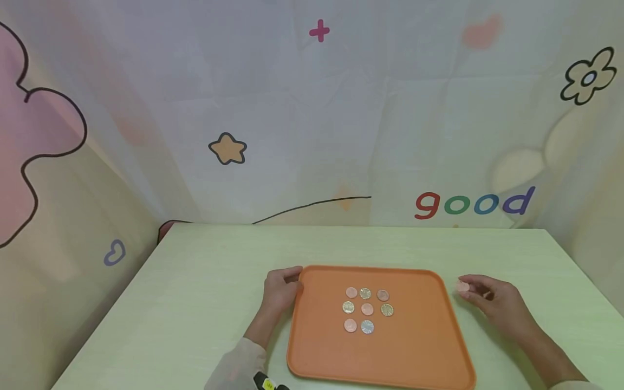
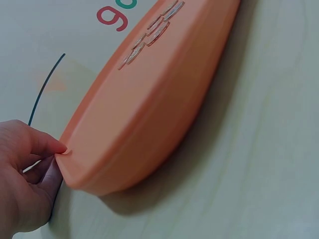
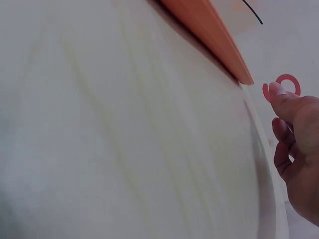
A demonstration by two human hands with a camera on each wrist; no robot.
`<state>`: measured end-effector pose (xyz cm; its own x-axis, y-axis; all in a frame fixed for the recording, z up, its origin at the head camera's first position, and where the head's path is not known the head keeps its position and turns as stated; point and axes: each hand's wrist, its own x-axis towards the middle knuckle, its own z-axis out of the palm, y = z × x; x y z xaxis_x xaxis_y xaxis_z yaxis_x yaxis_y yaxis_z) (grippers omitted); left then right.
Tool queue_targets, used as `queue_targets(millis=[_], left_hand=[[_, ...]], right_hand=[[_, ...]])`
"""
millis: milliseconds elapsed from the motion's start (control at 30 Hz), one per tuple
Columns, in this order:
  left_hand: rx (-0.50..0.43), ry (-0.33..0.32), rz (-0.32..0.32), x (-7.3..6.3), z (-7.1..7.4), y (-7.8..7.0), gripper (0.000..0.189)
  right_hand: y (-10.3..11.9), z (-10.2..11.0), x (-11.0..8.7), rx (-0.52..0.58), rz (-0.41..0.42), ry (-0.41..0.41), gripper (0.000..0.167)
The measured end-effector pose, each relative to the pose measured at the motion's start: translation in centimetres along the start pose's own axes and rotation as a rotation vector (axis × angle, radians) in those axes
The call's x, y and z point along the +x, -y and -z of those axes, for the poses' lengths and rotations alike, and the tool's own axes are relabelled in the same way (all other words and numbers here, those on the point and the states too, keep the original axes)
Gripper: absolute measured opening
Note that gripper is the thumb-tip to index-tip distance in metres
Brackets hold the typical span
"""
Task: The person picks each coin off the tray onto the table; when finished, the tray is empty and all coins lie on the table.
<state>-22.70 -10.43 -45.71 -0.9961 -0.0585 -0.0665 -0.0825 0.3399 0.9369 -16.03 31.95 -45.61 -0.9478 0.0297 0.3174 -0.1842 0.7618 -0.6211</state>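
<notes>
An orange tray lies on the table, and my left hand pinches its far left corner. In the left wrist view the left hand has its index finger over the rim and the thumb below. Several coins, some pinkish, some gold-coloured and one silvery, lie flat in rows on the tray. My right hand is to the right of the tray, above the table, pinching a pinkish coin between thumb and fingertips. In the right wrist view that coin is hidden behind the right hand's thumb.
The pale table runs back to a printed curtain with a star, a flower and the word "good". A dark wrist strap with a yellow label shows at the left sleeve.
</notes>
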Motion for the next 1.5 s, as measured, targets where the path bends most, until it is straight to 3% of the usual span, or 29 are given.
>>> queue_targets(millis=[400, 767, 1033, 1500], left_hand=[[-0.008, -0.012, -0.005, -0.1, -0.1, 0.0, 0.045], [0.006, -0.022, -0.005, -0.1, -0.2, 0.2, 0.045], [0.008, -0.015, -0.016, 0.1, -0.2, -0.2, 0.046], [0.007, -0.014, 0.005, -0.1, -0.1, 0.1, 0.045]], right_hand=[[-1.6, 0.4, 0.2, -0.117, -0.022, 0.04, 0.029], [-2.1, 0.9, 0.6, -0.141, -0.047, 0.123, 0.033], [-2.1, 1.1, 0.9, -0.119, -0.029, 0.107, 0.027], [-2.0, 1.3, 1.3, -0.122, -0.168, 0.214, 0.044]])
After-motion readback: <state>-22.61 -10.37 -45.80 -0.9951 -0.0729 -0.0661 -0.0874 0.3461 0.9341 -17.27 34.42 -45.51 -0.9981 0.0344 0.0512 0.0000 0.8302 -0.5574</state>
